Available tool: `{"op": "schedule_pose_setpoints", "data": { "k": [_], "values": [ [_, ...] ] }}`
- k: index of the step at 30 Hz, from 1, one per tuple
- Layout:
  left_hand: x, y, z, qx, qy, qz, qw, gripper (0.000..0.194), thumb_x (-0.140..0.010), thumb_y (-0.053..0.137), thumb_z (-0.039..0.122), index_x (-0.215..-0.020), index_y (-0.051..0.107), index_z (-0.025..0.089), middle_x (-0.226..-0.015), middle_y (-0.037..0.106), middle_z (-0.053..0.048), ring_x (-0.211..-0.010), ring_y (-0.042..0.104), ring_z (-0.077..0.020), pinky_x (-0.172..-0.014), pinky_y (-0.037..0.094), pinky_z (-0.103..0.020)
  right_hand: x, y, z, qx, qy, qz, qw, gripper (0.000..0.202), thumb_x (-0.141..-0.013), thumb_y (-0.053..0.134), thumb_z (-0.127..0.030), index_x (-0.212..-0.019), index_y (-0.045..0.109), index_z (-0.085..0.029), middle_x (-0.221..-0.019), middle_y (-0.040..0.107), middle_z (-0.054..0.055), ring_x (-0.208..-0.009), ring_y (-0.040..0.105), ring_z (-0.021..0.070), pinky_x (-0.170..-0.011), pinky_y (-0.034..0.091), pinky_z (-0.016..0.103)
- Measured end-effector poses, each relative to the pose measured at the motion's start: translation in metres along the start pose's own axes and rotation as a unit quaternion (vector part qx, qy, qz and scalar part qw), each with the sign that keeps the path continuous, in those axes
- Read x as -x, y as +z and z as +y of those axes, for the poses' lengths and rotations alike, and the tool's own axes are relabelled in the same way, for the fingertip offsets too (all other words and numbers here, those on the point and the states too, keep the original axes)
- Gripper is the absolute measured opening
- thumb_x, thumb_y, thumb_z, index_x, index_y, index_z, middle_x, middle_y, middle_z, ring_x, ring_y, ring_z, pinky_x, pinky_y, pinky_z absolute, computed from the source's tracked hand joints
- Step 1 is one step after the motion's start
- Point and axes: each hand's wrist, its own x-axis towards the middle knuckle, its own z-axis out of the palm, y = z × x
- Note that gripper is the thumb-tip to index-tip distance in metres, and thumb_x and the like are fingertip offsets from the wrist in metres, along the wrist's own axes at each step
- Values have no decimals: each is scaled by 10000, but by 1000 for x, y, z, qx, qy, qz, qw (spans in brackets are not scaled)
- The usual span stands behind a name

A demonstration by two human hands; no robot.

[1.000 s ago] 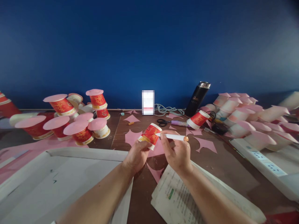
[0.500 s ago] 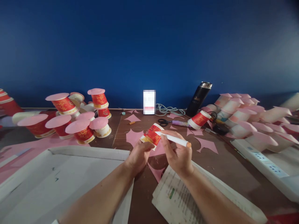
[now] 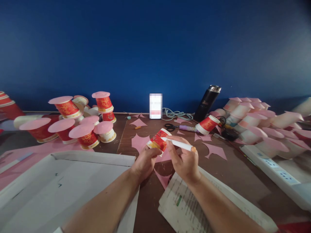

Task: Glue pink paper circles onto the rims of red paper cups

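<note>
Two hands meet over the middle of the table (image 3: 243, 174). The left hand (image 3: 143, 163) has its fingers closed round a red and gold paper cup (image 3: 159, 141), tipped on its side with its white rim facing up and away. The right hand (image 3: 185, 161) pinches a white pen (image 3: 178, 145) with an orange end, and the pen's tip touches the cup's rim. Under the hands lie pink paper scraps (image 3: 139, 142), and a printed sheet (image 3: 184, 207) lies beneath the right forearm near the front edge.

Toward the left edge stands a cluster of red cups capped with pink paper discs (image 3: 82, 134), some stacked. In front of them, at the front left corner, rests a large white cardboard box (image 3: 60, 184). Along the right edge lies a heap of white cups with pink paper pieces (image 3: 252, 121), and a white power strip (image 3: 274, 170) lies in front of it. At the back edge, by the blue wall, a black flask (image 3: 206, 103) leans, with black scissors (image 3: 170, 126), a purple glue stick (image 3: 187, 128) and another red cup lying on its side (image 3: 206, 124) close by.
</note>
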Motion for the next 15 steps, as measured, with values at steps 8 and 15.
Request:
{"op": "schedule_pose_setpoints", "data": {
  "k": [8, 15],
  "values": [
    [-1, -2, 2, 32, -18, 20, 999, 243, -564, 604, 60, -777, 678, 151, -816, 682, -27, -826, 584, -167, -900, 389, -326, 0, -1, 0, 14, -5, 12, 1000, 141, -861, 582, -217, -980, 657, -203, -943, 705, 40, -879, 671, 161, -774, 532, 250],
    [-3, -1, 2, 52, -24, 34, 998, 226, -551, 603, 65, -756, 670, 131, -869, 682, -46, -877, 587, -171, -921, 391, -325, -1, -1, -1, 33, 5, 11, 999, 131, -866, 572, -235, -957, 661, -200, -925, 707, 34, -839, 675, 149, -745, 522, 228]
  ]
}}
